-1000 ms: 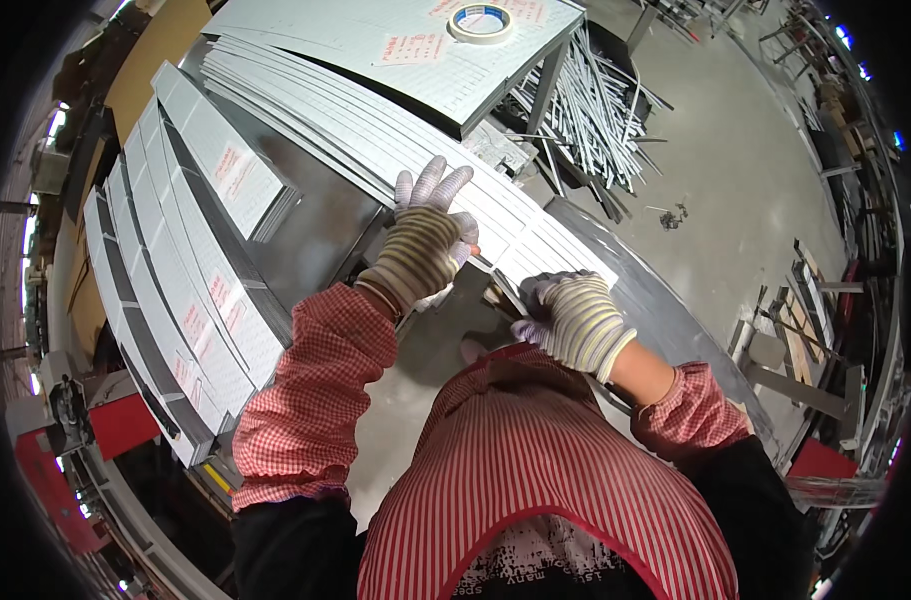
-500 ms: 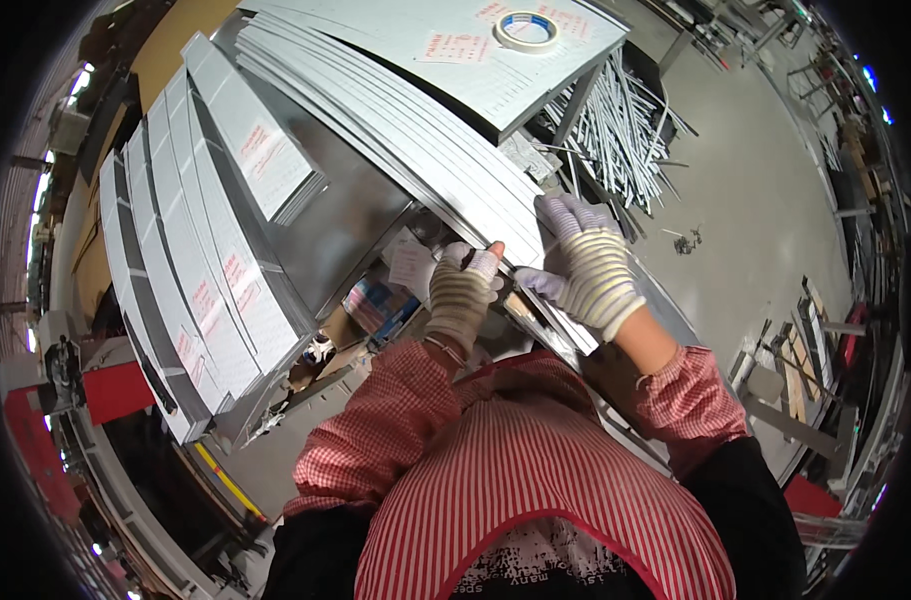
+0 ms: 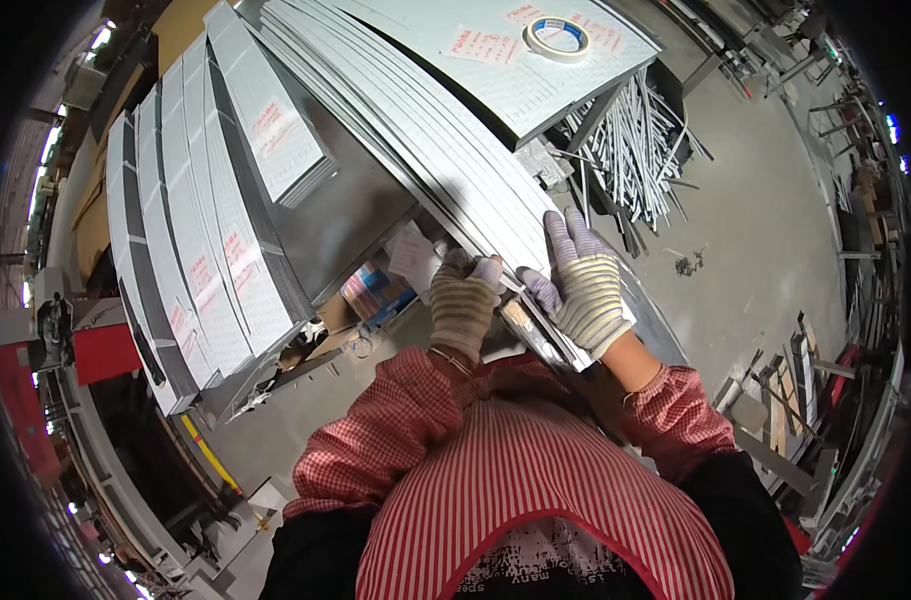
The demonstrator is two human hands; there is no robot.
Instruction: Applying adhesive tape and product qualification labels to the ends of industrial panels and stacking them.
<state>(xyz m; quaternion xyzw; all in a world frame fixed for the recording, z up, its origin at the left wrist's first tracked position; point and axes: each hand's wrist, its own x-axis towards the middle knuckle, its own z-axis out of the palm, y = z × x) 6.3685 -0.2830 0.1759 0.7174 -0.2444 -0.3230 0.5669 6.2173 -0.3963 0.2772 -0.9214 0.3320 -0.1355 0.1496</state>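
Long, pale grey metal strips lie side by side in a layered bundle, running from the far left toward my body. My left hand, in a striped knit glove, is closed at the left edge of their near end, its thumb against the edge. What its curled fingers hold underneath is partly hidden. On the right, my right hand, gloved alike, rests over the strips near their end. Its fingers stretch forward on the surface, and its thumb reaches left, apart from them.
Stacked grey panels stand at the left. A tape roll lies on a wide panel at the back. Beyond its right edge is a heap of thin metal offcuts. A blue-and-red package sits below the strips.
The whole view has shifted slightly, with the tape roll and offcuts now further right. My right fingers have stretched out straighter along the strips. My left hand stays at the strips' edge.
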